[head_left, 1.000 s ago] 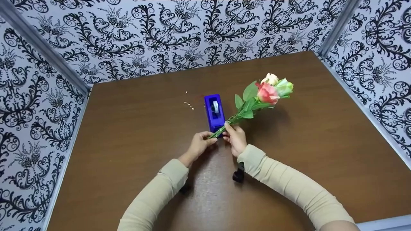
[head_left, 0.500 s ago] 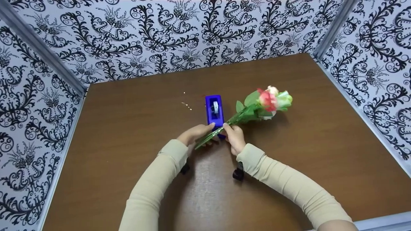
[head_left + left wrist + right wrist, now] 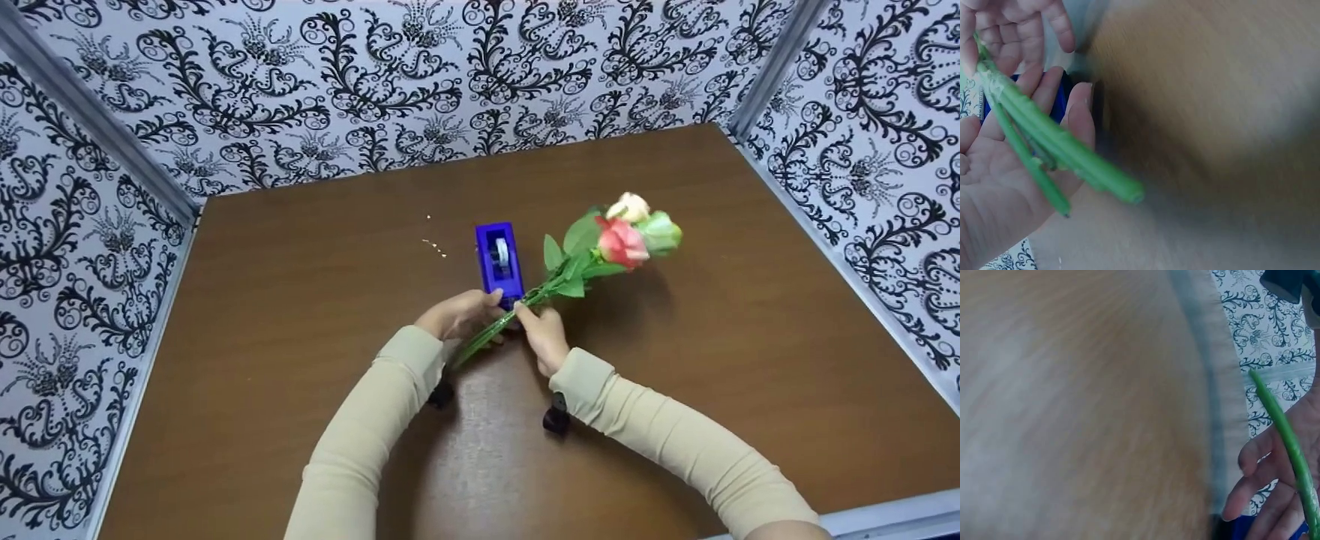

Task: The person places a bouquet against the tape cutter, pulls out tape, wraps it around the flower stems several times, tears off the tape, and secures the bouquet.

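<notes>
My right hand pinches a small bunch of flowers by its green stems. The red, cream and pale green blooms point to the far right. Clear tape wraps the stems, whose cut ends angle toward me. My left hand lies behind the stems, palm toward them and fingers loosely bent, gripping nothing visible. Its thumb is by the near end of a blue tape dispenser; whether they touch is unclear. In the right wrist view, the left hand is partly behind a stem.
A brown tabletop lies under everything. Small pale scraps are left of the dispenser. Patterned walls enclose the back and sides. Black wrist cameras hang below both cuffs.
The left hand has let go of the stem ends and moved up beside the dispenser, behind the stems. The right hand keeps its grip; the bunch dipped, turned and shifted slightly toward me.
</notes>
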Available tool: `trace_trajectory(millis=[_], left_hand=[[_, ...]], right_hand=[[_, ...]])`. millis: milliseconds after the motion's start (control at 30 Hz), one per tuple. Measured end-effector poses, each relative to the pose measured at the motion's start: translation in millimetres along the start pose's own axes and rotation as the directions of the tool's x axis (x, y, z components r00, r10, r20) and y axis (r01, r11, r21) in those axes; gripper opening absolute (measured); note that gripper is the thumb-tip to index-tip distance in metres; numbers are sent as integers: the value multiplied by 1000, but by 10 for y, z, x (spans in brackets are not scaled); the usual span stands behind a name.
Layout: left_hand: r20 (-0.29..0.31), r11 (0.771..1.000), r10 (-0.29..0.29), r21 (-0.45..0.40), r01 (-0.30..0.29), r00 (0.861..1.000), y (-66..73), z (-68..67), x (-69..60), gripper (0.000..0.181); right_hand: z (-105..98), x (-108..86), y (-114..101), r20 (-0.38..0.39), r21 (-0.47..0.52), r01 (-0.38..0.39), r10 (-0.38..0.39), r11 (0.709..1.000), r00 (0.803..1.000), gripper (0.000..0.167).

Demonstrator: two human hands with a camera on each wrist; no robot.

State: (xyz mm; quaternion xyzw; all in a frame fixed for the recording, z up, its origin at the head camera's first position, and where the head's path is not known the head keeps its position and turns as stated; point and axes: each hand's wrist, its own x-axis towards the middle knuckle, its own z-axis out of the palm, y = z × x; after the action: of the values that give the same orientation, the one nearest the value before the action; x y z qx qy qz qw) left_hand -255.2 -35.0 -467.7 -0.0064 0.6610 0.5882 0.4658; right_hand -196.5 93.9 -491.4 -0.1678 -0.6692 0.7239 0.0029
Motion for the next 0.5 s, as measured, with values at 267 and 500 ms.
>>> trace_trajectory(millis=[267, 500], left_hand=[[6, 980, -91, 179, 88, 996, 39, -52, 10, 68], [-254, 931, -21, 348, 112, 967, 134, 9, -92, 74]], right_hand=[[-71, 14, 79, -24, -53, -27, 26, 998, 999, 17], [-44, 37, 129, -52, -95, 7, -12, 995, 999, 16]])
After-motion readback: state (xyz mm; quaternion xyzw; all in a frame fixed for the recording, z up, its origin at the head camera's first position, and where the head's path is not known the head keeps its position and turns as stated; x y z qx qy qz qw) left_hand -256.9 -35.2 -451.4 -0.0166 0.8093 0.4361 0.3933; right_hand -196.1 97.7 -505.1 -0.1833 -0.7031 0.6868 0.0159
